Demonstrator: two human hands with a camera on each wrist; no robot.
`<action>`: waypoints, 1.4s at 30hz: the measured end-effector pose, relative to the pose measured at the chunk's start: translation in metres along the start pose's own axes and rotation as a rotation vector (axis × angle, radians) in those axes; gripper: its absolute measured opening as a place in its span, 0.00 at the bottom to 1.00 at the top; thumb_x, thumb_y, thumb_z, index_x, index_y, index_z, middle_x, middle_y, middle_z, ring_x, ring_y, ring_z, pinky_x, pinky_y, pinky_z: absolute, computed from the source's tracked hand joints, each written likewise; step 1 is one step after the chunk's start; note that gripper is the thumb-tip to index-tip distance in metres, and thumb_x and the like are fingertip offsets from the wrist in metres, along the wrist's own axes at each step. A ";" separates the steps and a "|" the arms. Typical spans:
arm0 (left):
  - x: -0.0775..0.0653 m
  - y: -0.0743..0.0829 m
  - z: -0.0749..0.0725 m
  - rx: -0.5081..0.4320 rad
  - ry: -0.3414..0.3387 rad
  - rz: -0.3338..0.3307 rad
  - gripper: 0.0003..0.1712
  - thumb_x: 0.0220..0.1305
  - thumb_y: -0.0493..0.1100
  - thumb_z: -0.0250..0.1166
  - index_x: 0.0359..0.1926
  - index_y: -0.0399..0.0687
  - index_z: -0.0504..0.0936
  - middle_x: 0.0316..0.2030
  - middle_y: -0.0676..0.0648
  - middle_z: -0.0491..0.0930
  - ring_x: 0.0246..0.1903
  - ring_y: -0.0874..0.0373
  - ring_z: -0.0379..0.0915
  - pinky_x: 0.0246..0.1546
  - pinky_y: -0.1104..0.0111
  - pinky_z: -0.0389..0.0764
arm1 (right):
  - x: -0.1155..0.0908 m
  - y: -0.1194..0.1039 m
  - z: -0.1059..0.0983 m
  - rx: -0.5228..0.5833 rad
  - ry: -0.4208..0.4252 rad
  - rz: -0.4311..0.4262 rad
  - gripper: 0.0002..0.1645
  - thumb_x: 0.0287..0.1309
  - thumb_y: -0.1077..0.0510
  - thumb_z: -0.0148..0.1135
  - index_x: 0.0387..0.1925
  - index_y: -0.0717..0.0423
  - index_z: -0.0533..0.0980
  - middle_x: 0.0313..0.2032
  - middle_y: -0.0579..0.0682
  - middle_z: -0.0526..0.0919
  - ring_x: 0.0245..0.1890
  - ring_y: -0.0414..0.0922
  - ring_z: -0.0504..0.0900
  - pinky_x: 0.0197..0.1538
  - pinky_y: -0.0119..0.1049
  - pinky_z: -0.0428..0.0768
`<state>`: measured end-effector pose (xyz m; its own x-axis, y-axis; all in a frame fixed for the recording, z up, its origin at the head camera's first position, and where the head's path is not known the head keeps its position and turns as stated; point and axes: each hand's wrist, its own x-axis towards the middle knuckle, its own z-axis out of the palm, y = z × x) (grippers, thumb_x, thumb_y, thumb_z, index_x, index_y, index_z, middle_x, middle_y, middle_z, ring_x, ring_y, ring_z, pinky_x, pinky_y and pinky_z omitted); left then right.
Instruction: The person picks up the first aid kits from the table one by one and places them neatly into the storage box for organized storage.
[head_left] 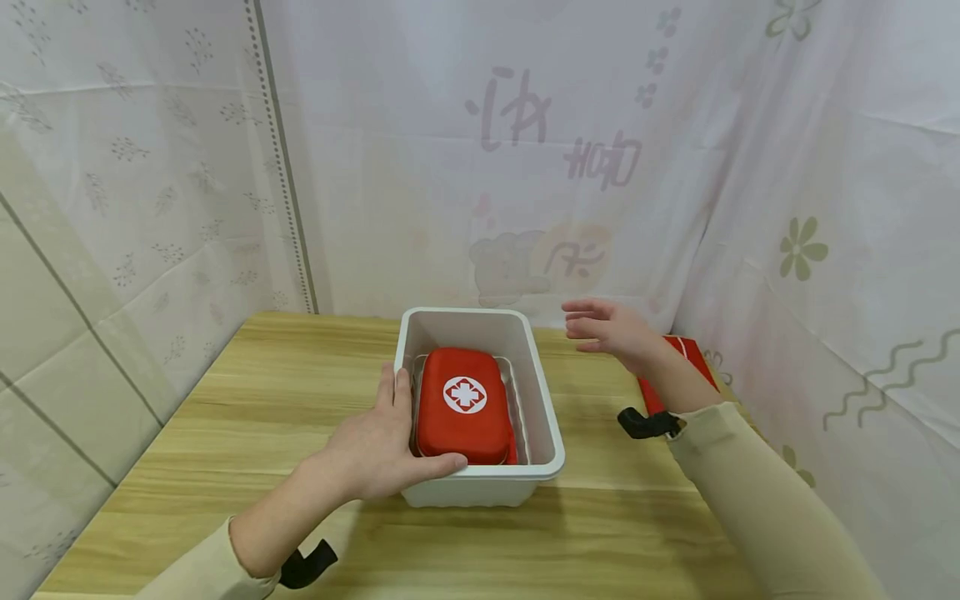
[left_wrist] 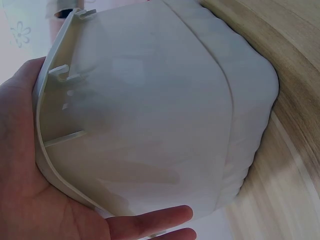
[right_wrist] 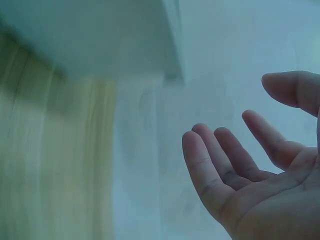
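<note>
A white plastic bin (head_left: 551,417) stands on the wooden table in the middle of the head view. Inside it lies a red first-aid case (head_left: 457,433) with a white cross emblem, on top of a clear item (head_left: 517,400) that it partly covers. My left hand (head_left: 378,454) rests against the bin's near left corner, thumb along the front rim and fingers stretched along the left side. In the left wrist view, straight fingers (left_wrist: 155,222) lie by the outer wall. Off the bin's right side, my right hand (head_left: 611,329) hovers with loosely bent fingers, holding nothing.
A flat red item (head_left: 693,358) with a white line lies at the table's right edge, partly behind the right forearm. Patterned pale curtains (head_left: 420,167) hang around the wooden table (head_left: 262,400) at the back and sides.
</note>
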<state>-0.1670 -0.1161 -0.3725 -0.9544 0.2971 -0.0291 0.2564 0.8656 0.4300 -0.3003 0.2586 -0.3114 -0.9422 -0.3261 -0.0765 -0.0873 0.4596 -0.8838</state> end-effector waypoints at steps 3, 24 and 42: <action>0.001 0.000 0.000 -0.003 0.001 0.000 0.88 0.54 0.91 0.64 0.88 0.31 0.37 0.87 0.26 0.37 0.48 0.37 0.90 0.50 0.47 0.87 | -0.012 0.027 -0.022 -0.025 0.058 0.052 0.38 0.85 0.51 0.55 0.84 0.64 0.59 0.81 0.69 0.64 0.77 0.66 0.72 0.76 0.55 0.76; 0.001 -0.001 0.002 -0.001 0.003 -0.005 0.88 0.54 0.90 0.64 0.88 0.30 0.39 0.88 0.27 0.37 0.45 0.39 0.90 0.51 0.47 0.87 | -0.063 0.185 -0.108 -0.499 0.131 0.429 0.55 0.77 0.42 0.62 0.85 0.69 0.47 0.76 0.86 0.47 0.66 0.77 0.59 0.69 0.78 0.66; 0.000 -0.001 0.001 -0.009 -0.003 -0.016 0.88 0.54 0.90 0.65 0.88 0.32 0.37 0.88 0.27 0.36 0.45 0.39 0.90 0.51 0.47 0.87 | -0.067 0.184 -0.093 -0.691 0.041 0.513 0.67 0.68 0.25 0.64 0.78 0.77 0.54 0.66 0.88 0.62 0.59 0.76 0.68 0.64 0.73 0.73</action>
<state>-0.1670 -0.1163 -0.3736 -0.9579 0.2846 -0.0389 0.2398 0.8668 0.4372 -0.2830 0.4420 -0.4257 -0.9290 0.0833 -0.3606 0.1875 0.9459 -0.2647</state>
